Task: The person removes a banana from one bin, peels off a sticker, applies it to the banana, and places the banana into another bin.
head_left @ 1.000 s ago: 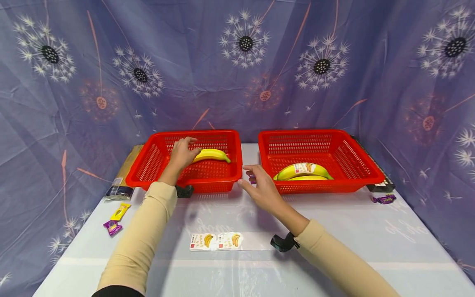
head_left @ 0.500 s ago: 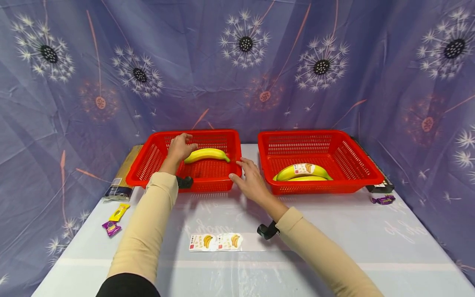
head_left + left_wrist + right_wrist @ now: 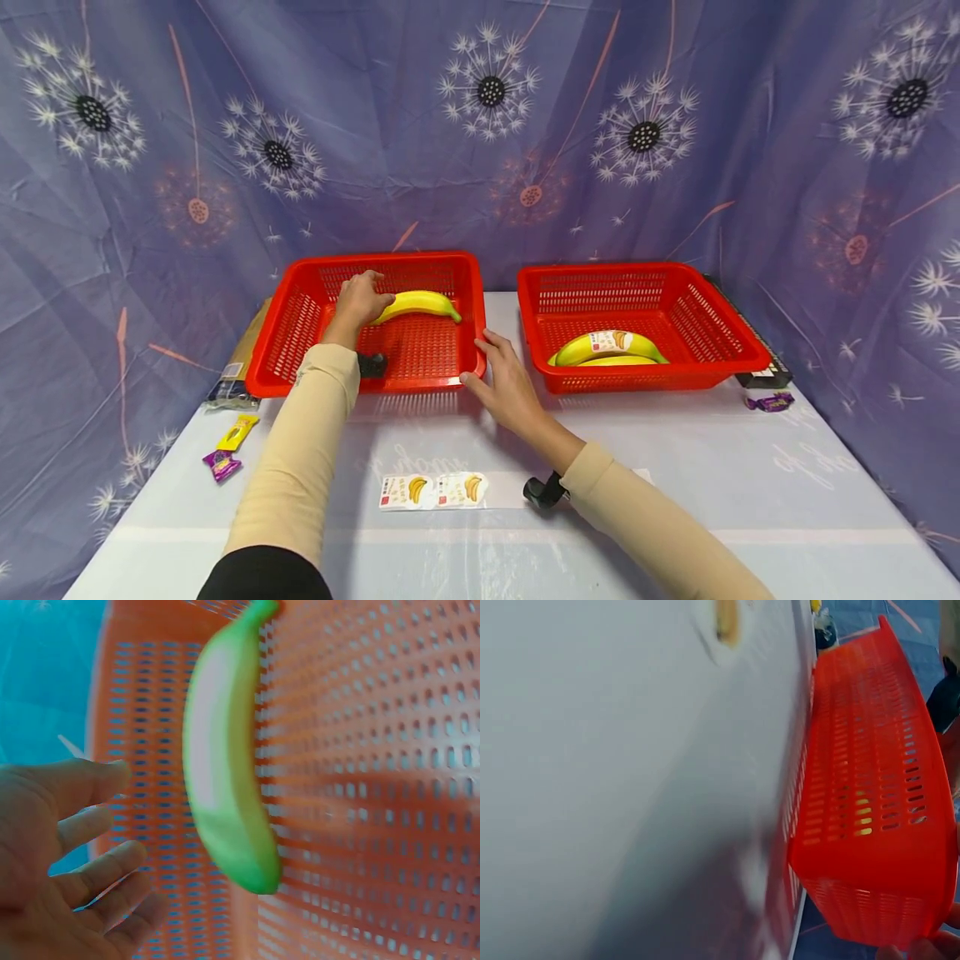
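A single yellow banana (image 3: 416, 303) lies in the left red plastic basket (image 3: 420, 386). My left hand (image 3: 357, 302) is over that basket, beside the banana. In the left wrist view, its loosely bent fingers (image 3: 112, 870) hang near the slotted wall, apart from the banana (image 3: 225, 757). At the basket's right front corner, my right hand (image 3: 506, 383) grips the rim, thumb at the front and fingers along the side. The basket tilts toward me. In the right wrist view, only fingertips (image 3: 934, 949) show at the rim of the basket (image 3: 870, 787).
To the right stands another red basket (image 3: 652, 377) with bananas (image 3: 611, 346), the upper one bearing a label. Banana stickers (image 3: 433, 492) lie on a strip in front. Wrapped candies (image 3: 238, 432) sit at left, a purple one (image 3: 770, 402) at right. A packet (image 3: 236, 383) is beside the left basket.
My right hand has come left onto the left basket's corner. That basket has since tipped toward me, its back rim higher and front rim lower. My left hand shifted slightly left.
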A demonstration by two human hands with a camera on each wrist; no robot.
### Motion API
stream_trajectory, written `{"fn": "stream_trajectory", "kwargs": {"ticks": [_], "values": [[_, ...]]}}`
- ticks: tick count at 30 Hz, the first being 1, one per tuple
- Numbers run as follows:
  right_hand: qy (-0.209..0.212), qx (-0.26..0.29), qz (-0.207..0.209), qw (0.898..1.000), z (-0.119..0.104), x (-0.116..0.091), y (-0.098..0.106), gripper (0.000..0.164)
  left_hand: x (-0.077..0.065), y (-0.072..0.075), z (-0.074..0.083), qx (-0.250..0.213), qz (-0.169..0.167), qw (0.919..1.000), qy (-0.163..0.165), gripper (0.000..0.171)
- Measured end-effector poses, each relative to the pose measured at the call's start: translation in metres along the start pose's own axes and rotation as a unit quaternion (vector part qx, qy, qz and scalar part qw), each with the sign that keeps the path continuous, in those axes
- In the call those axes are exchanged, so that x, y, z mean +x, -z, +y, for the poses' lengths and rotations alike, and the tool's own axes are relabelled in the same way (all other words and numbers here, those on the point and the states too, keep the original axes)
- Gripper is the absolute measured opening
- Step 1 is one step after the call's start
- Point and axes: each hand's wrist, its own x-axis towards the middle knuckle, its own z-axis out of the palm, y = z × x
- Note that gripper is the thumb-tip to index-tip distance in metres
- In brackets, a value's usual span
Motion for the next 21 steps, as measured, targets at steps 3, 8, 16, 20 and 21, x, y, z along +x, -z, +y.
{"fn": "stream_trajectory", "kwargs": {"ticks": [3, 8, 16, 20, 21], "values": [[0.004, -0.007, 0.003, 1.0, 0.0, -0.005, -0.002, 0.061, 0.001, -0.006, -0.004, 0.039, -0.033, 0.9987, 0.0, 0.06], [0.006, -0.008, 0.008, 1.0, 0.002, -0.006, -0.003, 0.061, 0.006, -0.016, -0.012, 0.102, -0.127, 0.9866, -0.005, 0.075], [0.007, -0.008, 0.009, 1.0, 0.001, -0.006, -0.003, 0.06, 0.044, -0.045, -0.043, 0.133, -0.212, 0.9668, -0.051, 0.08], [0.006, -0.01, 0.007, 1.0, -0.001, -0.006, -0.001, 0.061, 0.023, -0.033, -0.022, 0.147, -0.222, 0.9633, -0.037, 0.066], [0.006, -0.009, 0.006, 1.0, -0.001, -0.006, -0.001, 0.061, 0.019, -0.029, -0.019, 0.148, -0.216, 0.9642, -0.041, 0.063]]}}
